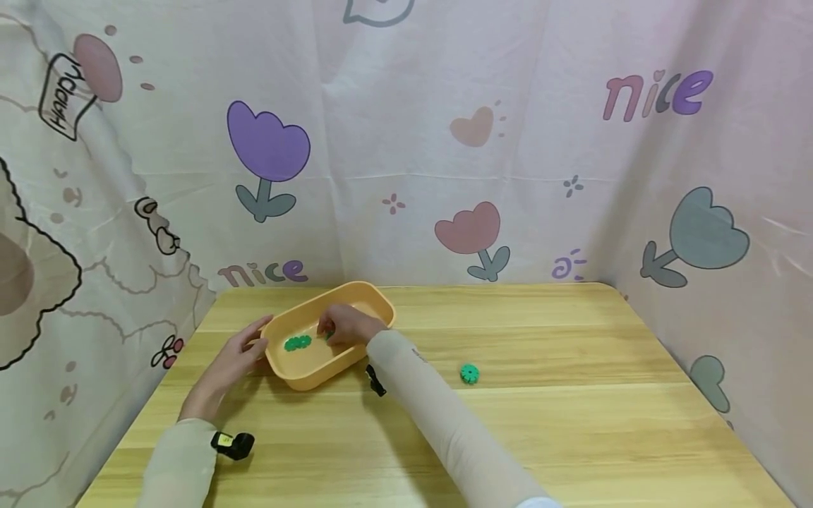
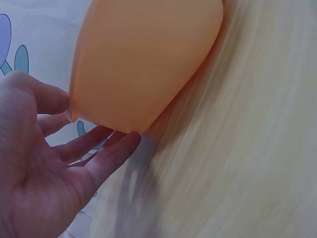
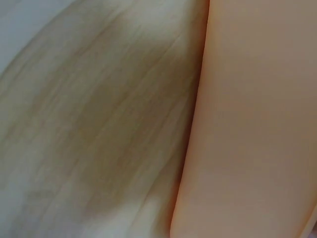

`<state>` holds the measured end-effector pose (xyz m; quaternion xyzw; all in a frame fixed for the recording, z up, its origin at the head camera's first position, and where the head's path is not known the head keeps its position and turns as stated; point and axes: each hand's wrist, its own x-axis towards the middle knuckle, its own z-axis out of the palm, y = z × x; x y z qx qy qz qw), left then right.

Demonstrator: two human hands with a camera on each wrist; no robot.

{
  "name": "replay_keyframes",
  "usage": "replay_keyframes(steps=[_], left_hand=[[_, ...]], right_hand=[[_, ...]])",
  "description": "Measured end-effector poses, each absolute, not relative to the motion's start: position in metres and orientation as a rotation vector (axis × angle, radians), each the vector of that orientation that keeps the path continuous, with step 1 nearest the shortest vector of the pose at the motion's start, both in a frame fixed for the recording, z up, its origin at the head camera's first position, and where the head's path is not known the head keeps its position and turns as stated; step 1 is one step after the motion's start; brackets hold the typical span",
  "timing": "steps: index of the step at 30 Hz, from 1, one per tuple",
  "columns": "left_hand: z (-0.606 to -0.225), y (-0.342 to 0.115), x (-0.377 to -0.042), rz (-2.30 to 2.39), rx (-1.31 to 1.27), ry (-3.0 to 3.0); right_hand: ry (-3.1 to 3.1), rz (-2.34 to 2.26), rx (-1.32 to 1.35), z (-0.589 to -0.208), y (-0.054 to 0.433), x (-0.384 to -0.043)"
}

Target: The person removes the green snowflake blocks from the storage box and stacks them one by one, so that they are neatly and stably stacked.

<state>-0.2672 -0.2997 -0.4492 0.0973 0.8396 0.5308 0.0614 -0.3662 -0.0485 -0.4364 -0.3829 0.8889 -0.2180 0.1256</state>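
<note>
Inside the yellow-orange plastic basket [image 1: 305, 377], my right hand [image 1: 346, 324] reaches down and pinches a small green notched disc [image 1: 329, 335], mostly covered by the fingers. Left of it, several green discs [image 1: 297, 343] lie close together on the basket floor. My left hand [image 1: 235, 360] is at the basket's left end. In the left wrist view its fingers [image 2: 52, 99] meet the rim, and another fingertip touches lower on the outer wall [image 2: 143, 64]. The right wrist view holds mainly the basket's outer side [image 3: 247, 119].
A single green notched disc [image 1: 469, 373] lies on the wooden table [image 1: 571, 423], right of the basket, beyond my right forearm. A printed curtain [image 1: 394, 141] hangs along the back and both sides of the table.
</note>
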Motion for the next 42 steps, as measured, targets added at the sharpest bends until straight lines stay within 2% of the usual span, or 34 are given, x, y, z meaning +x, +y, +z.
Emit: replay_keyframes(steps=[32, 42], left_hand=[[-0.449, -0.302, -0.27, 1.557, 0.312, 2.594], [-0.451, -0.301, -0.268, 1.571, 0.329, 2.579]], right_hand=[[2.566, -0.693, -0.934, -0.434, -0.032, -0.368], [2.585, -0.678, -1.021, -0.436, -0.03, -0.369]])
